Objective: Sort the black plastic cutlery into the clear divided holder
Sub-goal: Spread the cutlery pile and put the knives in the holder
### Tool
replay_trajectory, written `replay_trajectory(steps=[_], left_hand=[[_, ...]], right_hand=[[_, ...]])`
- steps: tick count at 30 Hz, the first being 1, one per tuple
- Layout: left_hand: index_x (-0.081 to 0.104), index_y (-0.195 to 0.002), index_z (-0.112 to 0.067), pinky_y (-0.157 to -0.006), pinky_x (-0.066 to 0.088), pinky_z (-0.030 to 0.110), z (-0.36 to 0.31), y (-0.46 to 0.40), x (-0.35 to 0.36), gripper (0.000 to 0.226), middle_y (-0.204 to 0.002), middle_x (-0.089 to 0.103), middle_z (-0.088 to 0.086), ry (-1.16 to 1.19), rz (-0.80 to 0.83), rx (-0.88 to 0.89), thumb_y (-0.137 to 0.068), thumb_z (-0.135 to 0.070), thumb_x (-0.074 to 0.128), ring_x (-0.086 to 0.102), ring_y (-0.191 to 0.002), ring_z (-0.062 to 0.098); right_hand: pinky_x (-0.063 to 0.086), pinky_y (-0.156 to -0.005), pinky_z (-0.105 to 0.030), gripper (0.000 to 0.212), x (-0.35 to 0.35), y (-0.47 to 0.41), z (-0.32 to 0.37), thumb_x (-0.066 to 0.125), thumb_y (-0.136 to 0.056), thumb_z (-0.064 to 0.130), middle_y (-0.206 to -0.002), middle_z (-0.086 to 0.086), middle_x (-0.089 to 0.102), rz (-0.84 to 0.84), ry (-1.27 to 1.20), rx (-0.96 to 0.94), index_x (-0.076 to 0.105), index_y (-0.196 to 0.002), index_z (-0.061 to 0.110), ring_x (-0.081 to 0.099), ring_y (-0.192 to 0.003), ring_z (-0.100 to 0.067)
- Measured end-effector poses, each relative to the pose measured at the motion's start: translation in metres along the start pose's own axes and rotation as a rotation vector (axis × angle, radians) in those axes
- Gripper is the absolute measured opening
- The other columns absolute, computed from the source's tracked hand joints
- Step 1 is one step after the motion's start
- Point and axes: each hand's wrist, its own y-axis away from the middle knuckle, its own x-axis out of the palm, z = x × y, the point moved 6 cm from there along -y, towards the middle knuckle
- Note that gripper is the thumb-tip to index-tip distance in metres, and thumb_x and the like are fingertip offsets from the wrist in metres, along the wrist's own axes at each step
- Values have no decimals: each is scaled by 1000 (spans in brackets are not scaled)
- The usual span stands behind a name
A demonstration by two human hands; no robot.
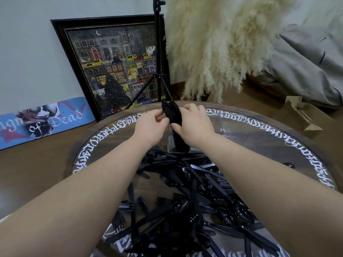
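Observation:
A big heap of black plastic cutlery [187, 197], with forks, knives and spoons mixed, covers the near half of the round glass table [289, 145]. Behind the heap stands the clear divided holder [220, 130]. A bundle of black cutlery [173, 113] stands upright in its left compartment, tops fanned out. My right hand [193, 121] is closed around this bundle from the right. My left hand [152, 123] pinches at the bundle from the left, fingertips against it. The holder's other compartments are hard to make out through the clear plastic.
A framed painting [115, 64] and a black tripod [157, 52] stand just beyond the table's far edge. Pampas grass [219, 45] hangs at the back right. A skateboard deck [40, 121] lies at left, an open cardboard box [300, 112] at right.

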Motion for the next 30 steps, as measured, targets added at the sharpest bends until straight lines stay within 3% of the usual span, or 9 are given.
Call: replay_trajectory(steps=[3,6,8,10,13,18,23,26,30], left_hand=[[54,-77,-25,-52,32,6,-4,1,0,17,-66,56,-15,-53,20,39,-89,-13,54,50,-61,1],[59,-75,-26,-62,40,16,-4,2,0,20,-72,64,-5,-66,45,50,-88,-13,53,58,-70,14],[66,-86,-21,-69,42,26,0,5,0,16,-79,68,1,-57,53,28,-88,-13,53,61,-77,20],[68,-107,-22,-73,43,26,4,12,-3,25,-82,67,-2,-71,51,-8,-88,-16,53,61,-80,18],[56,-131,-17,-92,44,26,9,32,-11,41,-93,66,-7,-42,37,-77,-90,-20,57,62,-94,14],[64,-120,-15,-87,42,20,3,90,-13,32,-93,67,-6,-79,66,-73,-88,-20,62,60,-85,9],[67,-113,-19,-80,42,15,6,155,4,27,-85,64,-12,-161,198,-17,-87,-18,65,59,-78,8],[66,-117,-23,-92,45,23,10,187,13,30,-102,68,-8,-305,324,62,-87,-25,65,62,-94,10],[58,-128,-31,-101,39,32,22,216,14,43,-128,56,-5,-590,421,160,-87,-44,62,47,-119,19]], right_hand=[[34,-100,-40,47,6,1,1,45,-97,42,-145,-3,37,28,49,-47,46,-134,13,31,-127,-29],[32,-100,-42,52,8,4,1,39,-99,43,-148,-2,33,37,107,-74,37,-140,13,30,-127,-30],[31,-100,-43,53,5,8,0,37,-99,45,-149,-2,31,28,114,-74,35,-141,13,30,-127,-30],[30,-101,-43,52,0,17,-2,37,-99,45,-150,-1,30,16,101,-76,35,-140,14,30,-128,-29],[31,-101,-43,52,-11,38,-4,38,-99,44,-151,0,29,10,63,-84,33,-142,17,28,-130,-29],[29,-107,-42,52,-18,98,-7,42,-98,42,-151,-1,29,54,-15,-104,35,-144,20,26,-131,-29],[28,-107,-35,52,-7,169,-16,53,-93,42,-144,-1,40,149,-16,-147,43,-141,23,34,-125,-28],[32,-105,-32,56,1,201,-21,60,-88,46,-140,4,42,217,-22,-140,45,-139,26,35,-123,-22],[37,-93,-28,52,12,232,-25,63,-82,55,-124,7,47,288,-27,-123,53,-126,28,37,-117,-16]])
